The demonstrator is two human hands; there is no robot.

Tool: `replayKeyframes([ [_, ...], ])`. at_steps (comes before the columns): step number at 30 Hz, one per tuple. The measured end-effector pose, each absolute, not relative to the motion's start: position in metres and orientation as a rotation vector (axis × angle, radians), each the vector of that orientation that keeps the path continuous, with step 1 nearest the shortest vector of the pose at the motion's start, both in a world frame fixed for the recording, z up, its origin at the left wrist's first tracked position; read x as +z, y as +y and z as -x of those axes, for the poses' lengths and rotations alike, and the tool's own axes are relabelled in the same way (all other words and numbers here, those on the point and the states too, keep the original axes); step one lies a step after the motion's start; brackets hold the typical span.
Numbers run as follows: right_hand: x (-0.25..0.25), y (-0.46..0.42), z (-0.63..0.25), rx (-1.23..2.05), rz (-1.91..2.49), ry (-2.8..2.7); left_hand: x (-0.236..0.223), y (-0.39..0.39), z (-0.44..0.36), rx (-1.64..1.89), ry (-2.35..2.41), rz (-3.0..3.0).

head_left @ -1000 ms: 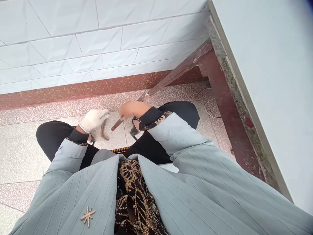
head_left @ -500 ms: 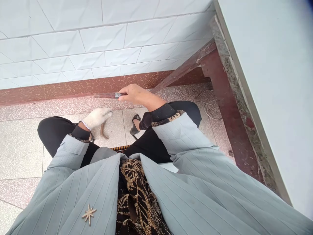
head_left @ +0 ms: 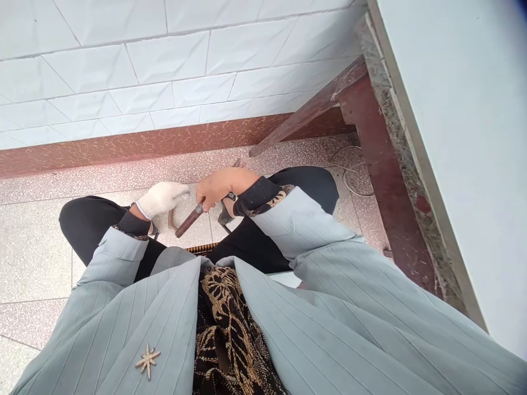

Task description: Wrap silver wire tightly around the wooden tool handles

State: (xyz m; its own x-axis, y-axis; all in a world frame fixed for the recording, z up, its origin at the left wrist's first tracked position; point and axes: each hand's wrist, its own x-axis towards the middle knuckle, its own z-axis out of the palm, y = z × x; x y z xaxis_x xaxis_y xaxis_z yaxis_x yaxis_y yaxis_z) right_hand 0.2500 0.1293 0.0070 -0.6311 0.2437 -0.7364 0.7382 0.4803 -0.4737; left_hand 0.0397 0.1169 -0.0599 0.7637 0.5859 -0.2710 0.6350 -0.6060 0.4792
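The bare right hand (head_left: pixel 220 185) is wrapped firmly around a brown rod (head_left: pixel 187 224), just past a silvery binding. The rod's lower end slants out of the fist toward the left and the body; what looks like its other tip shows beyond the knuckles. Holding it beside the binding probably gives a steady purchase while leaving that lower end free.

Just left of this grip is the left hand (head_left: pixel 161 198), in a white glove, likely worn for protection, its fingers curled. A curved brown piece (head_left: pixel 171 218) shows below the glove, close to the rod's end; whether the glove grasps it cannot be told.

Nearer the body than the grip, dark-trousered knees spread to either side, seemingly to give both hands room low down. A dark shoe (head_left: pixel 224 215) sits below the right wrist. Beyond the grip, a red-brown skirting (head_left: pixel 135 144) runs under a white tiled wall (head_left: pixel 230 49). To its right, a pale cable (head_left: pixel 349 184) loops on the floor beside a red-brown frame (head_left: pixel 382 164).
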Motion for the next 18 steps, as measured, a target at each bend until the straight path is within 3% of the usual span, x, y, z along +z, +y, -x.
replayKeyframes([
  [2,0.012,0.136,-0.265,-1.435,-0.825,2.292,-0.062,0.119,-0.035,0.054,0.922,-2.216],
  [4,0.015,0.144,-0.281,-1.688,-1.113,2.474,-0.061,0.121,-0.033,0.206,0.988,-2.085],
  [7,0.013,0.153,-0.293,-1.767,-1.708,2.55,-0.059,0.121,-0.035,0.308,1.042,-2.048],
  [11,0.006,0.157,-0.286,-1.251,-2.061,2.434,-0.059,0.118,-0.041,0.202,0.945,-2.133],
  [15,0.001,0.152,-0.274,-0.686,-1.936,2.311,-0.057,0.115,-0.046,0.048,0.958,-2.26],
  [18,-0.004,0.146,-0.267,-0.554,-1.76,2.206,-0.055,0.113,-0.048,-0.13,1.044,-2.408],
])
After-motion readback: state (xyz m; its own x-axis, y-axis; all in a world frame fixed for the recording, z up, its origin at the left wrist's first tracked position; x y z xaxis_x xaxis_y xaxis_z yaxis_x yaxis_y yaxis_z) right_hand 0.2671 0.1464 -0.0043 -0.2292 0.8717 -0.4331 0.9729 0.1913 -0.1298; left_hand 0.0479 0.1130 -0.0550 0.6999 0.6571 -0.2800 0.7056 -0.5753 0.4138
